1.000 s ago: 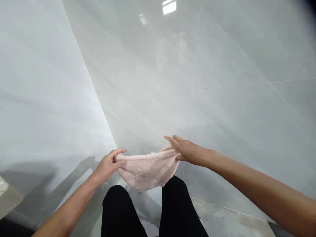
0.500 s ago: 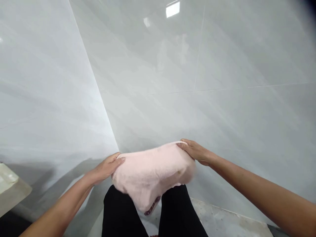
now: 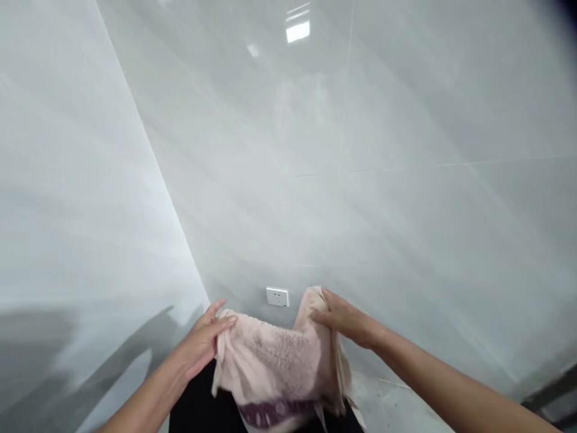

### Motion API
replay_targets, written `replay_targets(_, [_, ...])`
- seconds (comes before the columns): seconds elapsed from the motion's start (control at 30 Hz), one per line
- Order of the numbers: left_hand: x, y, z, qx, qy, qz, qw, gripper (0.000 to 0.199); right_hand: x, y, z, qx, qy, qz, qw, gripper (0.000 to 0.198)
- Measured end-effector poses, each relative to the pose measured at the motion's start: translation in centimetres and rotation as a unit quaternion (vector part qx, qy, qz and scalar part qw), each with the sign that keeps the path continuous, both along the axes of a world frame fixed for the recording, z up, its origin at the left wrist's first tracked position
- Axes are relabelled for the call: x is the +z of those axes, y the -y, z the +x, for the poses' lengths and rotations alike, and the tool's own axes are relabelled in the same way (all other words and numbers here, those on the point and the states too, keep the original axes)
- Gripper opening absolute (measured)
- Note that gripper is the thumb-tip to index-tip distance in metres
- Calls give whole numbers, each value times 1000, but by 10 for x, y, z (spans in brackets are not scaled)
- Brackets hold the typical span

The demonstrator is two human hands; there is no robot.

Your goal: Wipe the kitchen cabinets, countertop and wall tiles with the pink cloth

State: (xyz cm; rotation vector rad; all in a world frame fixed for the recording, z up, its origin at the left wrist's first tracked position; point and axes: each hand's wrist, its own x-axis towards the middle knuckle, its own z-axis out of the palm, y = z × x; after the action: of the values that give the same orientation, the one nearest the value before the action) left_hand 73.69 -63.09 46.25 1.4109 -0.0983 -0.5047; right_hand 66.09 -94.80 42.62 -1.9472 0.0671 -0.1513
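Note:
A pale pink towel [image 3: 279, 358] with a purple patterned band near its lower edge hangs between my two hands, in front of my black-clad legs [image 3: 198, 400]. Its top edge sags in the middle, and the cloth there looks darker and speckled. My left hand [image 3: 196, 346] pinches the upper left corner between thumb and fingers, with one finger raised. At the upper right, my right hand [image 3: 345, 319] grips the edge, thumb across the front and the other fingers behind the cloth. Part of the towel's bottom is blurred.
Just beyond the towel, a white socket [image 3: 277, 297] sits low on the glossy grey tiled wall [image 3: 383, 228]. A lighter wall [image 3: 67, 180] meets it at a corner on the left. Pale floor [image 3: 392, 406] shows at lower right, near a dark object [image 3: 556, 394] at the edge.
The towel has turned from a smooth, taut top edge to a sagging one, with its purple band now showing in front. Both hands sit lower in view. The socket has come into sight.

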Motion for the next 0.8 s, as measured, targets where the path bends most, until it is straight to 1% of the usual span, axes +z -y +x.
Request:
replay_targets(0.03, [5,1,3,-3,19,23,1000,107,7,9,-2,-38,7,-50,998,32])
replay_targets(0.07, [13,3,6,-22,41,46,998,106,17,19,-4,-73,20,-89,993,31])
replay_targets(0.13, [30,11,10,-100,100,100,985,99,38,42,-9,-138,50,-145,978,31])
replay_targets(0.2, [42,27,10,-185,172,165,953,89,56,62,-16,-188,68,-214,956,28])
replay_targets(0.23, [46,37,9,-221,213,204,930,83,62,71,-19,-207,81,-265,938,25])
replay_targets(0.27, [49,49,9,-245,266,247,899,76,68,79,-23,-220,98,-322,915,21])
replay_targets(0.3, [52,62,9,-256,334,294,858,66,72,86,-27,-231,119,-379,888,19])
replay_targets(0.33, [56,75,11,-254,410,344,806,53,77,93,-30,-242,141,-426,860,20])
replay_targets(0.37, [62,88,14,-238,485,396,742,39,82,99,-34,-259,158,-455,838,25])
replay_targets(0.4, [71,100,19,-206,552,446,674,27,88,106,-36,-279,167,-463,824,30])
replay_targets(0.43, [82,111,25,-165,602,489,609,22,94,113,-37,-303,169,-452,822,33])
replay_targets(0.47, [96,122,33,-121,631,525,558,23,102,120,-36,-324,171,-424,828,35])
replay_targets(0.5, [112,131,41,-82,642,554,523,27,109,126,-34,-338,177,-378,844,35])
replay_targets(0.53, [130,140,49,-50,642,574,507,30,117,132,-29,-344,191,-313,864,36])
replay_targets(0.57, [147,148,58,-25,633,582,509,32,124,136,-23,-343,214,-230,885,36])
replay_targets(0.6, [163,156,65,-8,620,577,531,32,131,137,-14,-338,248,-136,898,39])
replay_targets(0.63, [177,164,72,-1,603,556,572,32,137,137,-4,-335,291,-43,895,43])
replay_targets(0.67, [188,174,77,4,583,512,631,31,143,134,7,-335,342,30,877,47])
replay_targets(0.7, [195,184,81,7,558,445,700,29,147,129,18,-343,393,68,851,51])
replay_targets(0.73, [198,194,84,14,529,358,769,28,149,123,30,-355,438,65,823,55])
replay_targets(0.77, [197,206,85,22,501,262,825,31,150,116,42,-367,471,29,802,61])
replay_targets(0.8, [191,218,86,36,484,167,858,35,150,110,54,-377,486,-28,788,68])
